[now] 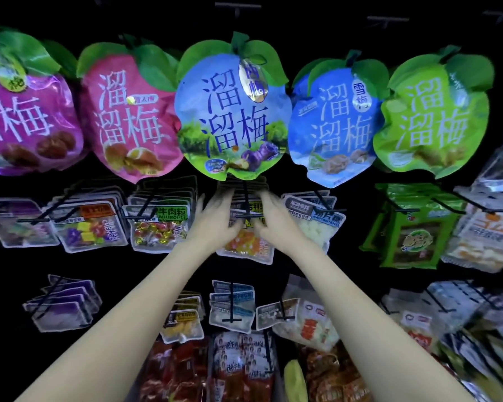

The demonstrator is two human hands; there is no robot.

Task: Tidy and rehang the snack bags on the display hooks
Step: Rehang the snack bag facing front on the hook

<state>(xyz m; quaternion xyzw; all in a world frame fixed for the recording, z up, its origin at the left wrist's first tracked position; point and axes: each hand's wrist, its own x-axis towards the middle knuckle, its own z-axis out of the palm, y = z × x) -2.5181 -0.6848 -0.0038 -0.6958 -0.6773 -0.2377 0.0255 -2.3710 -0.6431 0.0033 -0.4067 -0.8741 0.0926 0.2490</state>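
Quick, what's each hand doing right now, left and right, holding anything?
Left hand: open, fingers extended toward the small clear snack bags on the middle hook; blurred, no grip visible.
Right hand: open, fingers spread by the same bags; holding nothing visible.

Hook point(246, 217) between hands, bags crowding both sides.

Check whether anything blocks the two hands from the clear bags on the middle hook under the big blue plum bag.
Nothing visible does. The left hand and right hand flank the hook, already at the stack of clear bags. The blue plum bag hangs above, clear of them. Motion blur hides actual contact.
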